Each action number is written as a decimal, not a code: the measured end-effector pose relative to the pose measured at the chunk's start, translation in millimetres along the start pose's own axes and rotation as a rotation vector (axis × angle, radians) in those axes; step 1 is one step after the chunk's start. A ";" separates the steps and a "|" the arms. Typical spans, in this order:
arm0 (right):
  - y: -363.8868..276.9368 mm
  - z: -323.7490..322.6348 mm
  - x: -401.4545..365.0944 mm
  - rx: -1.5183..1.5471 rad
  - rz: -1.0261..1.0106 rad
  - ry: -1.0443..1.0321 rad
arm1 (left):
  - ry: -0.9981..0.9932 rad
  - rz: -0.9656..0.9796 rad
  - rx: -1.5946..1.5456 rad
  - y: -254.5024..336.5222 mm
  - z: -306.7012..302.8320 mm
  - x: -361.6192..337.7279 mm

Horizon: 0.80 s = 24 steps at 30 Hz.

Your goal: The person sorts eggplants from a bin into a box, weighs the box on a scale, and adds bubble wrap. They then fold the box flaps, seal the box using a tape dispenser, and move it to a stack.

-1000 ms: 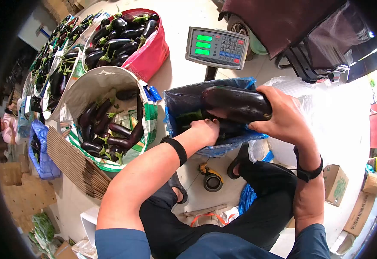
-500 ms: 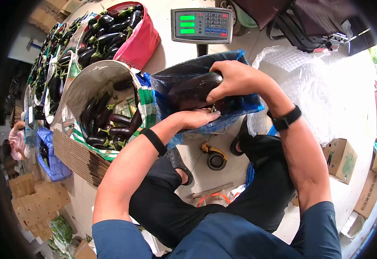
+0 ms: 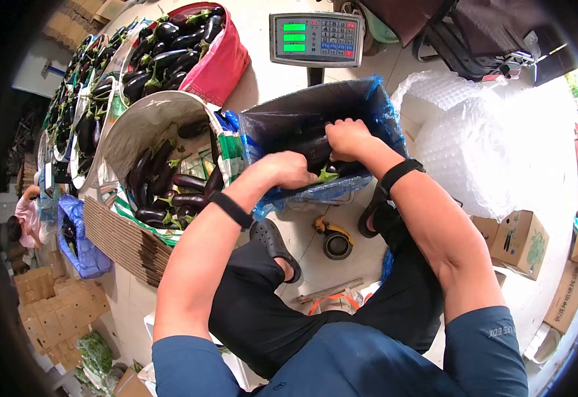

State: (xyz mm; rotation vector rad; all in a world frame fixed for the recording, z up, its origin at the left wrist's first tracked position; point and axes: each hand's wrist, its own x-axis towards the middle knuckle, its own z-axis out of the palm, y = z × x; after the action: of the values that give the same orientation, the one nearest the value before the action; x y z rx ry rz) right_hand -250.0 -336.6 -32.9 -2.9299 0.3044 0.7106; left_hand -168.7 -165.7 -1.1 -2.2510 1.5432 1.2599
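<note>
The big change is in the right hand (image 3: 350, 139): half a second ago it held a dark eggplant (image 3: 310, 149) up at the mouth of the blue-lined box (image 3: 302, 104), and now that eggplant lies lower, down inside. The right hand has sunk with it — its fingers curl at the eggplant's right end, though whether they grip or merely press cannot be told.

The left hand (image 3: 288, 170) reaches over the near left edge, its fingers beside a green stem cap (image 3: 327, 175); earlier its palm lay flatter along that edge. Its fingertips are partly hidden, so its hold is also unclear. The two hands are apart, with the eggplant between and beyond them.

For the work in hand, this looks like a shift from carrying to settling — the eggplant seems nearly in place. The open sack (image 3: 133, 122) at the left, which holds loose eggplants, looks unchanged, and the scale display (image 3: 317, 40) beyond the box stays lit green.
</note>
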 end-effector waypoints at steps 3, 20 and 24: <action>11.4 -13.7 -3.2 0.112 0.021 0.039 | 0.215 0.045 -0.274 -10.6 -41.0 -44.6; 180.4 52.4 -89.5 0.839 0.272 -0.005 | 0.363 -0.062 -1.200 -114.7 120.5 -37.3; 188.0 136.2 -65.0 0.569 -0.255 0.191 | 0.430 0.108 -1.139 -130.8 200.7 28.0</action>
State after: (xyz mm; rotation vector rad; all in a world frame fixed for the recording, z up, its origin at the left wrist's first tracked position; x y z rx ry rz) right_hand -407.9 -487.8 -134.6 -2.4269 0.1161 0.2500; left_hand -169.1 -18.2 -192.0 -3.2922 1.1534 2.1857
